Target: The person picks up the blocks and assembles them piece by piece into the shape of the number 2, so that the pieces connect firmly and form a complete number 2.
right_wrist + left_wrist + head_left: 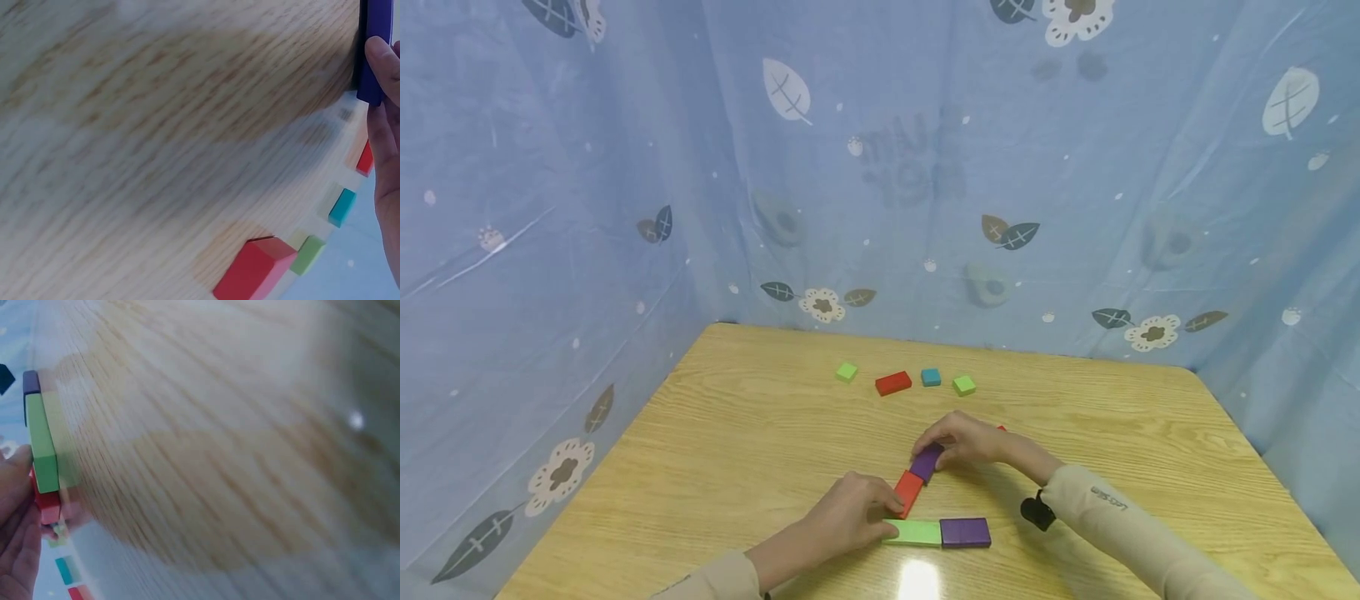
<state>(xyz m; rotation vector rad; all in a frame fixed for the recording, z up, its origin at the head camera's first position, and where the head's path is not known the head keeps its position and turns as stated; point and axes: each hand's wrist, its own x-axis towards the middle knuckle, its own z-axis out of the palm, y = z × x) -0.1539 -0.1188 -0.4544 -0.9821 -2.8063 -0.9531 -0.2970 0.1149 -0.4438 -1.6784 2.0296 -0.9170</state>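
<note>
My right hand (966, 437) pinches a purple block (927, 462), thumb on one side and fingers on the other. The purple block meets the upper end of a red block (908, 493), both slanting up to the right. At the red block's lower end is my left hand (853, 512), its fingertips on the red block and its thumb on the left end of a long light green block (917, 533). A second purple block (966, 532) lies end to end with the green one. In the left wrist view, fingers (14, 481) overlap the green and red blocks.
Farther back on the wooden table (760, 417) lie a dark red block (893, 383), a small blue block (931, 377) and two small green blocks (847, 372). Another red block (253, 269) is mostly hidden behind my right wrist in the head view. A patterned blue curtain (880, 167) surrounds the table.
</note>
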